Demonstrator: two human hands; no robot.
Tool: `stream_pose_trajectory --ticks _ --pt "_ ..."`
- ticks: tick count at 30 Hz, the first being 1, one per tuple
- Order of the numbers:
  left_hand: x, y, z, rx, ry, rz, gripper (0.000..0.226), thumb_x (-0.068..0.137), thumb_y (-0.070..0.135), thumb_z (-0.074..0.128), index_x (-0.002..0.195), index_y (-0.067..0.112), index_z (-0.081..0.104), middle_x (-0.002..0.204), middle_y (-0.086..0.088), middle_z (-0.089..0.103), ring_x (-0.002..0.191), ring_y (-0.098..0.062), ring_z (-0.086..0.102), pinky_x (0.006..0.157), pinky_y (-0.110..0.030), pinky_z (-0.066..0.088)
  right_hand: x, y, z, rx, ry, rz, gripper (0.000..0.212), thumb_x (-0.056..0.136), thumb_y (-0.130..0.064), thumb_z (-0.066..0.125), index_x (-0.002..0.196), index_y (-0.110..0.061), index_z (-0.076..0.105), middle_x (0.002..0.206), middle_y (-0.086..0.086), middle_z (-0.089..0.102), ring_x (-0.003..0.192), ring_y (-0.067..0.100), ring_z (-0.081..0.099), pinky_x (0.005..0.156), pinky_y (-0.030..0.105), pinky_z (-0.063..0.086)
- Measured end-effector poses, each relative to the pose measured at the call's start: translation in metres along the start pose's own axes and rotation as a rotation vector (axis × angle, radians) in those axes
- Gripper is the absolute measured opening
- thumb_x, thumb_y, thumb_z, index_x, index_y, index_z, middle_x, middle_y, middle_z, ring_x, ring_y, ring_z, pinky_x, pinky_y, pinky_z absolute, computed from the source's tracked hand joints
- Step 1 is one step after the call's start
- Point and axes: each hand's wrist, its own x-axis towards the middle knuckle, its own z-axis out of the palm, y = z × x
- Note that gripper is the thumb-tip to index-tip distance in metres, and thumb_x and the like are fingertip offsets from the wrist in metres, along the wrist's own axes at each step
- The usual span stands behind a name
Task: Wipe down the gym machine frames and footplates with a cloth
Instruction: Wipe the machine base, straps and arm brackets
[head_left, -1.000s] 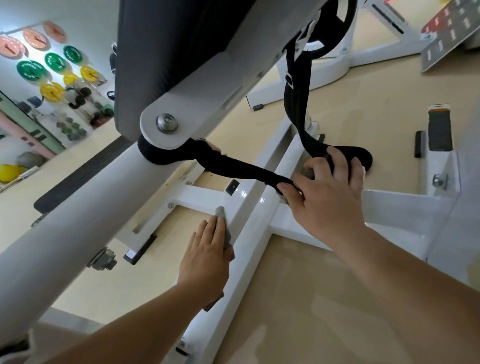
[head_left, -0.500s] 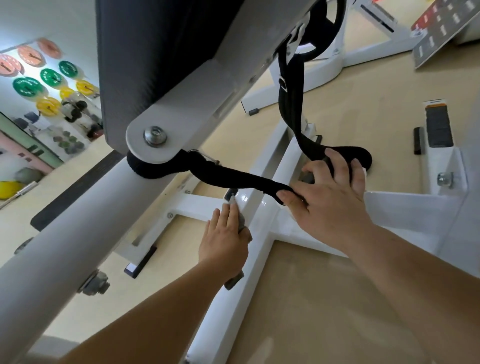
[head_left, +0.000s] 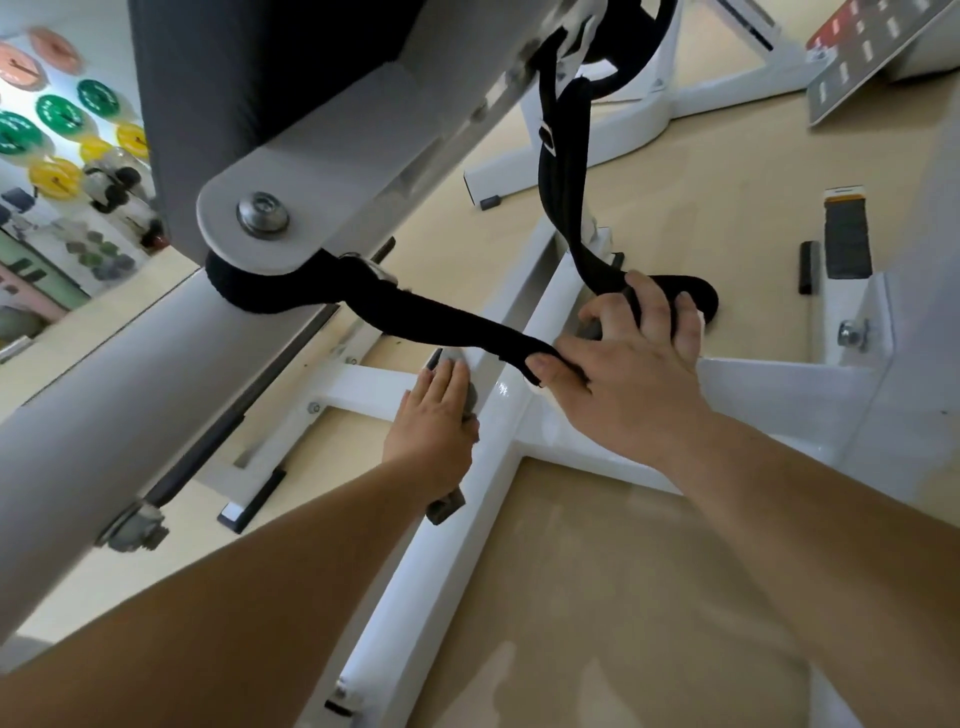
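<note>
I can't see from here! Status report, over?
Left hand flat, pressing grey cloth on white frame bar. Right hand grips black strap. Strap crosses bar ahead.

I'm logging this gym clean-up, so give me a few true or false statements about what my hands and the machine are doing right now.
1. The left hand presses a grey cloth against the white frame. True.
2. The right hand holds a spray bottle. False: it grips a black strap.
3. The black strap wraps round the thick grey tube. True.
4. The frame beam under the cloth is painted black. False: it is white.
5. Green and yellow discs show on the far wall. True.
</note>
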Motion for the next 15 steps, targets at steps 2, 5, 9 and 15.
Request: stream_pose_trajectory --ticks 2,5,9,15 --pt "-0.019 -0.002 0.002 0.030 0.061 0.040 0.072 0.108 0.025 0.040 0.164 0.029 -0.005 0.171 0.006 -0.012 0.157 -0.017 -0.013 0.122 -0.032 -0.009 0.000 -0.002 -0.010 0.007 -0.089 0.012 0.056 0.100 -0.070 0.022 0.110 -0.042 0.069 0.148 -0.006 0.032 0.152 0.026 -0.008 0.121 0.059 -0.011" --pt "-0.066 -0.005 0.007 0.074 0.175 0.094 0.071 0.107 0.015 0.041 0.164 0.023 0.000 0.171 0.002 -0.007 0.157 -0.018 -0.012 0.123 -0.031 -0.012 -0.001 -0.004 -0.018 0.024 -0.150 0.019 0.054 0.100 -0.069 0.021 0.112 -0.045 0.068 0.155 -0.007 0.025 0.153 0.025 -0.014 0.121 0.060 -0.013" --pt "-0.136 -0.008 0.023 0.151 0.163 0.259 0.077 0.098 0.014 0.053 0.160 0.015 0.008 0.168 -0.005 0.005 0.155 -0.021 -0.003 0.126 -0.033 -0.013 -0.039 -0.016 -0.009 0.063 0.082 -0.087 0.055 0.104 -0.055 0.033 0.092 -0.024 0.077 0.157 0.007 0.043 0.158 0.033 0.007 0.123 0.065 0.001" --pt "-0.211 -0.025 0.089 0.118 -0.025 0.029 0.097 0.085 0.008 0.063 0.163 0.010 0.006 0.166 -0.015 0.025 0.155 -0.030 0.024 0.126 -0.052 0.022 -0.092 -0.035 0.003 0.371 -0.094 -0.212 0.059 0.106 -0.052 0.029 0.080 -0.018 0.069 0.101 0.001 0.073 0.104 0.011 0.066 0.088 0.036 0.052"
